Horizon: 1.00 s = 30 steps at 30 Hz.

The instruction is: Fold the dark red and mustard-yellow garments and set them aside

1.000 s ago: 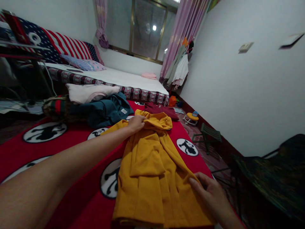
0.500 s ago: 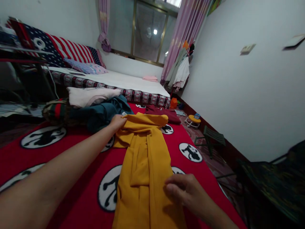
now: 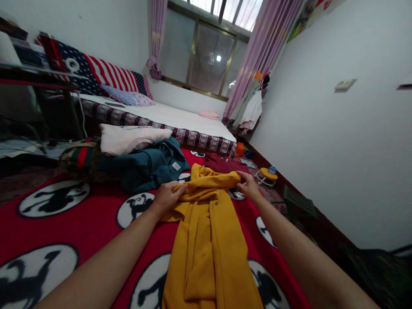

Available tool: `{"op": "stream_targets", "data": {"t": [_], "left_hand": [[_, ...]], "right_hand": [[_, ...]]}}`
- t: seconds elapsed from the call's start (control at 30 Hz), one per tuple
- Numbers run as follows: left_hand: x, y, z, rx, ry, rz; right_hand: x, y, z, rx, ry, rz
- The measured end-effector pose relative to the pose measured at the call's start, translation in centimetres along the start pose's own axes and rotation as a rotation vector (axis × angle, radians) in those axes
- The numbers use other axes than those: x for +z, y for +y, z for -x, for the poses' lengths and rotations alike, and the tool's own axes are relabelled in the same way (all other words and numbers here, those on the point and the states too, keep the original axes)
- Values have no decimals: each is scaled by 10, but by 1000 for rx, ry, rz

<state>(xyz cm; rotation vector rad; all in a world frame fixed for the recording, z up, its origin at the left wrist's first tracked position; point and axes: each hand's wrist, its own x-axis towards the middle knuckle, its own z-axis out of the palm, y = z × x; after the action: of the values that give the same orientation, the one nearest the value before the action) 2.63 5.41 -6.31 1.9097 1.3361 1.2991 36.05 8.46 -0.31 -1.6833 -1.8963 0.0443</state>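
A mustard-yellow garment (image 3: 212, 244) lies lengthwise in front of me on a red blanket (image 3: 106, 223) with white round patches and dark figures. Its far end is a gathered, turned-over band of cloth. My left hand (image 3: 169, 198) pinches the left side of that band between thumb and fingers. At the band's right corner, my right hand (image 3: 248, 185) is closed on the cloth as well. The near end of the garment runs out of view at the bottom.
Left of the garment are a dark teal garment (image 3: 151, 165) and a folded pale pink garment (image 3: 131, 138). A maroon garment (image 3: 222, 163) lies beyond. A bed (image 3: 154, 116) stands behind; a small yellow stool (image 3: 268, 174) and a green folding stool (image 3: 299, 201) are at right.
My right hand has moved forward from beside the garment's middle and taken hold of the band's right corner. My left hand keeps its grip on the left side. The view has shifted slightly.
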Motion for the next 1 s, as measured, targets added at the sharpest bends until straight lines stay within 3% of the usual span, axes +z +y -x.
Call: {"op": "stream_targets", "data": {"t": [0.2, 0.3, 0.4, 0.57, 0.67, 0.77, 0.93, 1.0], "left_hand": [[4, 18, 9, 174, -170, 80], [12, 29, 13, 29, -203, 251], [17, 39, 12, -196, -145, 553], [7, 37, 2, -403, 82, 870], [-2, 23, -1, -431, 219, 811], [-7, 8, -2, -399, 214, 637], [-5, -4, 0, -313, 204, 406], [-3, -6, 0, -297, 198, 385]], "right_hand": [[-15, 12, -24, 165, -162, -101], [-24, 12, -38, 199, -193, -16], [-21, -2, -58, 180, -209, 124], [25, -44, -78, 94, -202, 292], [63, -63, -70, 42, -208, 319], [83, -69, -61, 15, -207, 330], [60, -71, -54, -96, -238, 297], [49, -71, -43, -131, -174, 288]]}}
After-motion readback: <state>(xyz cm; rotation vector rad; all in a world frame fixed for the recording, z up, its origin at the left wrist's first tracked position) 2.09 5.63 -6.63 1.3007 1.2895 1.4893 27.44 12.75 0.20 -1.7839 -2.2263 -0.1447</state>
